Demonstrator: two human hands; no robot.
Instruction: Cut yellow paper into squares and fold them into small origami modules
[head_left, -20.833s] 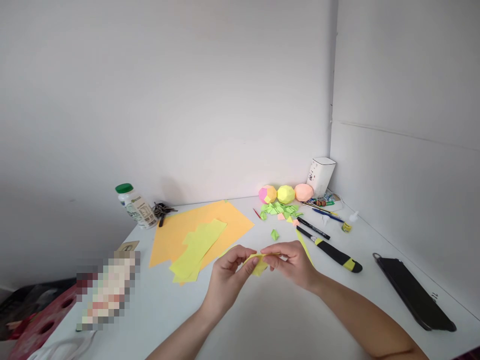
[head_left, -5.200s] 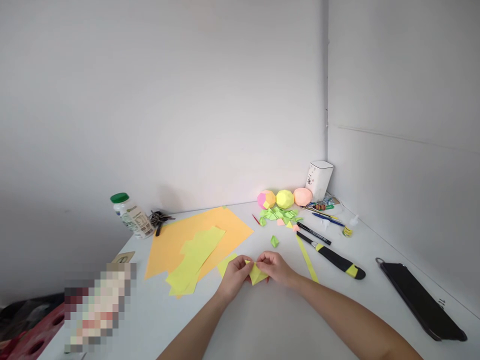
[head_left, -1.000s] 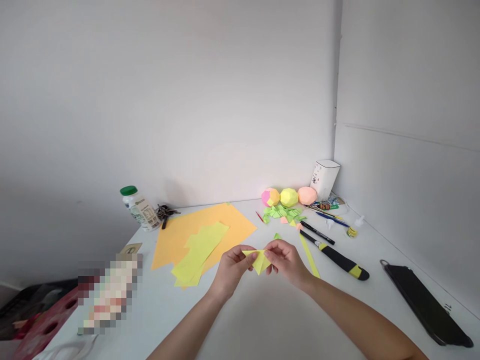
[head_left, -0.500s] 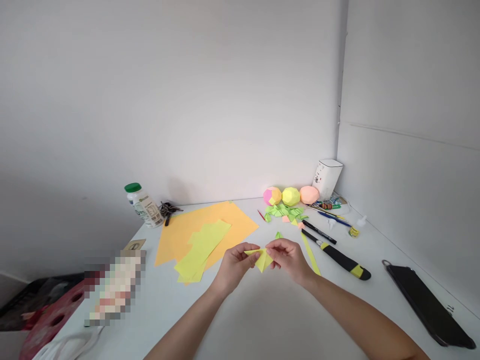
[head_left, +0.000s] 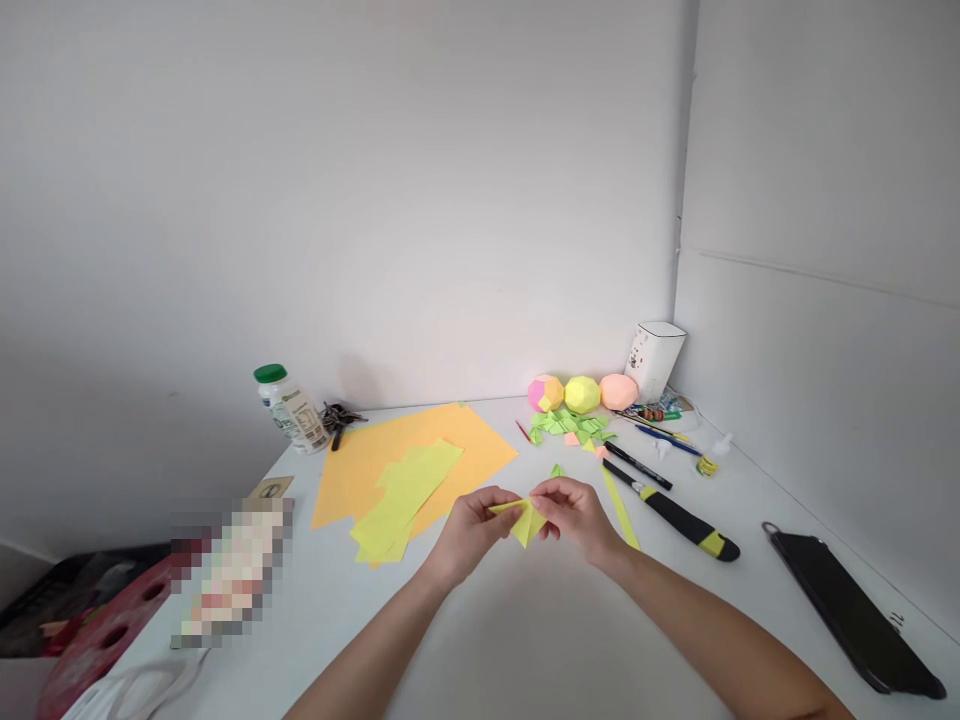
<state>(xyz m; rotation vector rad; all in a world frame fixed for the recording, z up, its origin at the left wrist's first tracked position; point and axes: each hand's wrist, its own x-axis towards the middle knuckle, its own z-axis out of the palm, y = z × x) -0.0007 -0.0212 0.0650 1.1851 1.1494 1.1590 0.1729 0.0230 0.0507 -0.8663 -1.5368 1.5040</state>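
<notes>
A small folded yellow paper piece point(head_left: 524, 520) hangs just above the white table point(head_left: 540, 640), pinched from both sides. My left hand point(head_left: 471, 532) grips its left edge with thumb and fingers closed. My right hand point(head_left: 576, 514) pinches its right top corner, fingers curled. The piece forms a downward-pointing triangle between the two hands. A tiny green folded piece point(head_left: 556, 470) lies just behind my right hand.
Orange sheet point(head_left: 390, 455) with yellow sheets point(head_left: 405, 488) lies left. A yellow strip point(head_left: 621, 498), utility knife point(head_left: 679, 520) and pens point(head_left: 637, 465) lie right. Paper balls point(head_left: 582, 393), green folded pieces point(head_left: 566, 425), a white cup point(head_left: 657, 358), bottle point(head_left: 291, 408), keys point(head_left: 337, 418), phone point(head_left: 855, 610).
The hands have lifted the yellow piece off the table since five seconds ago; over the last second they stay together, working the fold, with only small finger shifts.
</notes>
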